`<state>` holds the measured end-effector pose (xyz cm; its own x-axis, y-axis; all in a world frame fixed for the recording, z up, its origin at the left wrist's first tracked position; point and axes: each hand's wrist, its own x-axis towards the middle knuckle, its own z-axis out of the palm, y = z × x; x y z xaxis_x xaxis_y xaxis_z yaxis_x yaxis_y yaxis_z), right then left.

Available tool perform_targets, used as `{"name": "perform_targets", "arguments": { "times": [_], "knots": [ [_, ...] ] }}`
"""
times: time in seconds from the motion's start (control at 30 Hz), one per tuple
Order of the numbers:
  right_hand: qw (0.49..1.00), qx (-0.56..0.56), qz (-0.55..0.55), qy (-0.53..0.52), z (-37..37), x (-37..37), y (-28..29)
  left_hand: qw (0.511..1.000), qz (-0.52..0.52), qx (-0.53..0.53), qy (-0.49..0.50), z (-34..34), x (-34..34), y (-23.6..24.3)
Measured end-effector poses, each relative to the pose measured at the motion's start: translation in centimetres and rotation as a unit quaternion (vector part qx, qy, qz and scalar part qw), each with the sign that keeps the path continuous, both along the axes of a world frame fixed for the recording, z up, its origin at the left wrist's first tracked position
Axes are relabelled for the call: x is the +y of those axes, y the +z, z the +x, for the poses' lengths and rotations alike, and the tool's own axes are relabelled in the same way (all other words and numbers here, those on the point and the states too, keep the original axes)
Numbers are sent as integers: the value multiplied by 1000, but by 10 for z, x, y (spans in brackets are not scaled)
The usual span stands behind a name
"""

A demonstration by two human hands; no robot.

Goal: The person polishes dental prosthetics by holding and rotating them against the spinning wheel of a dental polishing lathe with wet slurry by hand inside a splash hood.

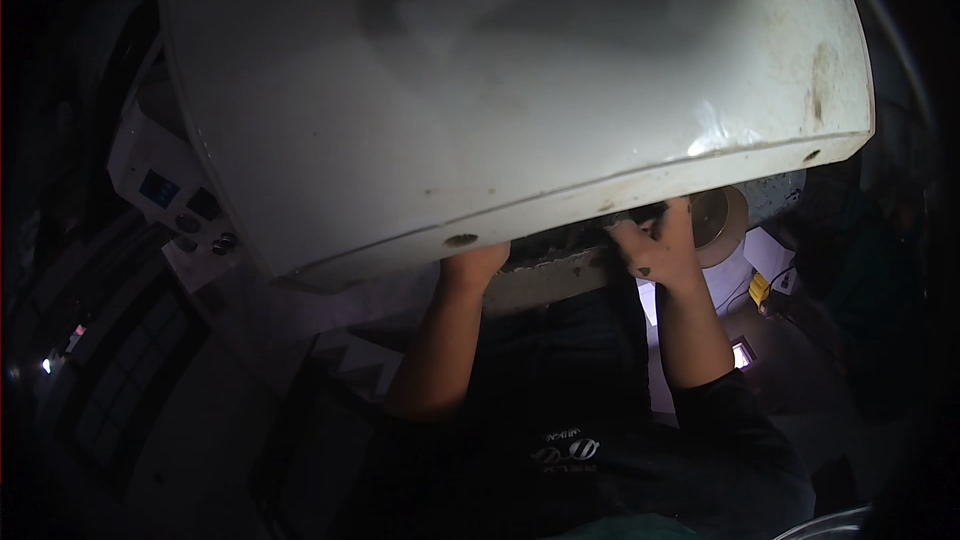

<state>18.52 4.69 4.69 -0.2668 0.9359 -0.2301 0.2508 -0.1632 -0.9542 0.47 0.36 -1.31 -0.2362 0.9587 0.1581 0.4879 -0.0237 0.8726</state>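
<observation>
A large white curved housing [520, 90] fills the upper view, with a stained lower lip and small holes. My left hand [472, 262] reaches beneath that lip, its fingers hidden behind it. Farther right, my right hand [655, 245] is raised into the dark gap under the housing, thumb and fingers apart, some fingertips in shadow. A dark, rough-edged inner part [560, 245] lies between the hands, and a round tan metal piece [722, 235] is just right of my right hand. Whether either hand touches these parts is unclear.
A pale panel with dark controls [185, 200] is at the left. A yellow object with a cable [759, 290] sits at right, near a small lit rectangle [741, 356]. A barred window or grille [120, 380] is dimly visible at lower left.
</observation>
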Motion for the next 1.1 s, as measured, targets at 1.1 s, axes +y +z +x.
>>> {"name": "perform_targets", "arguments": {
  "times": [1.1],
  "knots": [
    [965, -177, 101, 164, -56, 43, -13, 973, -85, -191, 102, 0, 0, 25]
  ]
}}
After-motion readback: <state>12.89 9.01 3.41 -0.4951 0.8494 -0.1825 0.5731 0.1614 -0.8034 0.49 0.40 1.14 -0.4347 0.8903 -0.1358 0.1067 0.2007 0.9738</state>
